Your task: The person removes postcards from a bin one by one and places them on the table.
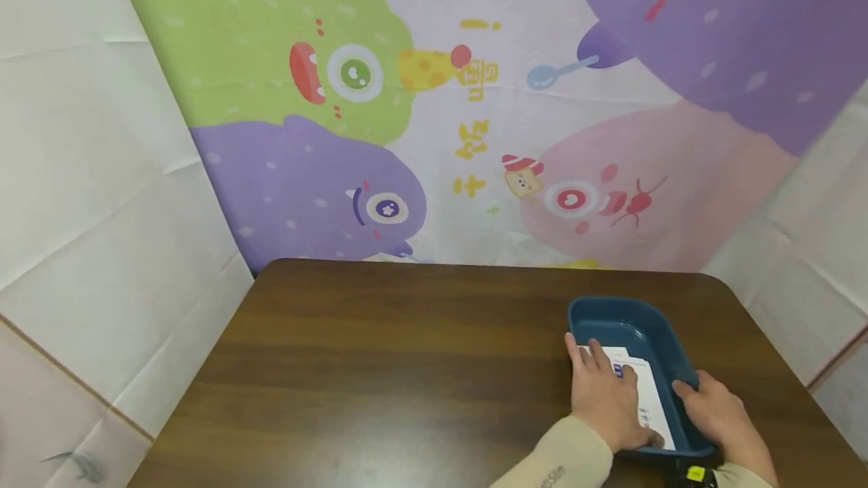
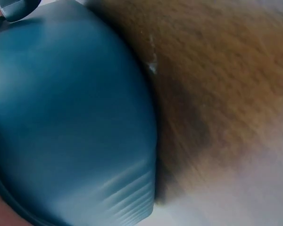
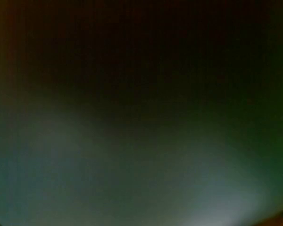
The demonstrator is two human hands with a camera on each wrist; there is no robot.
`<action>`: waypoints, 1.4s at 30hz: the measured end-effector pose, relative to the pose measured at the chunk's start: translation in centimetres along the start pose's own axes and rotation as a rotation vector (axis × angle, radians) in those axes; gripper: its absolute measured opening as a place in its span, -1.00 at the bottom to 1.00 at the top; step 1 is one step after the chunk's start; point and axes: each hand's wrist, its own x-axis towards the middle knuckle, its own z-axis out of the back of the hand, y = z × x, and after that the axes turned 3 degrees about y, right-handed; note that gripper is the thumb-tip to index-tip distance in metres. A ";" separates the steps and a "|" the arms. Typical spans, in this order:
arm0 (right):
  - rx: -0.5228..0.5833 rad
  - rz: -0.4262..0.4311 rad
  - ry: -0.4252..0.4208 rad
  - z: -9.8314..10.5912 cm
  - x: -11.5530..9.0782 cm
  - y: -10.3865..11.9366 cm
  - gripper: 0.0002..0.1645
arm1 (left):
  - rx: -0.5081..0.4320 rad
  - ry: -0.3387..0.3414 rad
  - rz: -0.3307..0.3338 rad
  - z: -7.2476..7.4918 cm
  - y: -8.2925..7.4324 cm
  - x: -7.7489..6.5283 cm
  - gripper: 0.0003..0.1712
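A dark blue tray (image 1: 617, 310) with raised walls sits at the table's right side in the head view. Flat white paper-like pieces (image 1: 652, 398) with small dark and blue print lie inside it; their exact kind cannot be told. My left hand (image 1: 602, 399) rests over these pieces, fingers spread, one finger at the tray's left rim. With the thumb over the right rim, my right hand (image 1: 728, 414) grips the tray. The tray's outer wall (image 2: 80, 117) fills much of the left wrist view. The right wrist view is dark and blurred.
The brown wooden table (image 1: 380, 367) extends to the left of the tray. Behind it hangs a cloth (image 1: 434, 232) printed with cartoon monsters. White sheeting (image 1: 108, 172) lines the left side, and more hangs on the right.
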 end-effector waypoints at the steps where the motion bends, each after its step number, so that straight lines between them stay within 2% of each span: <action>1: 0.000 -0.001 -0.002 0.1 0.0 0.0 -0.24 | 0.022 0.012 0.005 0.1 0.0 0.0 0.18; 3: 0.000 0.005 -0.005 0.1 0.1 0.2 -0.23 | 0.045 0.032 0.012 0.2 0.0 0.0 0.21; 6: 0.001 0.014 -0.011 0.1 0.1 0.3 -0.23 | 0.020 0.033 0.017 0.2 0.1 0.1 0.21; 13: 0.014 -0.004 0.000 -0.1 0.2 0.4 -0.24 | -0.087 -0.051 0.007 -0.2 0.3 0.3 0.21; 17: -0.007 0.011 -0.008 -0.1 0.1 0.3 -0.26 | -0.183 -0.139 0.005 -0.4 0.5 0.3 0.17; 21: -0.014 0.022 -0.007 0.2 0.0 0.3 -0.28 | -0.288 -0.296 0.009 -0.6 0.7 0.3 0.16; 24: 0.017 -0.003 0.015 0.5 -0.1 0.4 -0.25 | -0.375 -0.424 0.006 -0.8 0.9 0.3 0.16; 28: 0.037 -0.024 0.037 0.5 -0.2 0.5 -0.22 | -0.501 -0.510 -0.006 -1.1 1.0 0.1 0.12; 33: 0.014 0.006 0.014 0.3 -0.4 0.3 -0.27 | -0.670 -0.585 -0.046 -1.9 1.2 -0.1 -0.06; 35: -0.003 0.023 0.001 0.2 -0.4 0.2 -0.30 | -0.730 -0.631 -0.060 -2.0 1.2 -0.2 -0.24; 38: -0.023 0.031 -0.014 0.2 -0.3 0.2 -0.32 | -0.842 -0.670 -0.057 -1.7 1.8 -0.5 -0.64; 40: -0.028 0.029 -0.022 0.1 -0.3 0.2 -0.32 | -0.979 -0.663 -0.052 -0.9 2.8 -1.1 -0.78; 42: -0.023 0.013 -0.022 0.0 -0.3 0.3 -0.29 | -1.151 -0.626 -0.068 0.2 4.2 -2.0 -0.80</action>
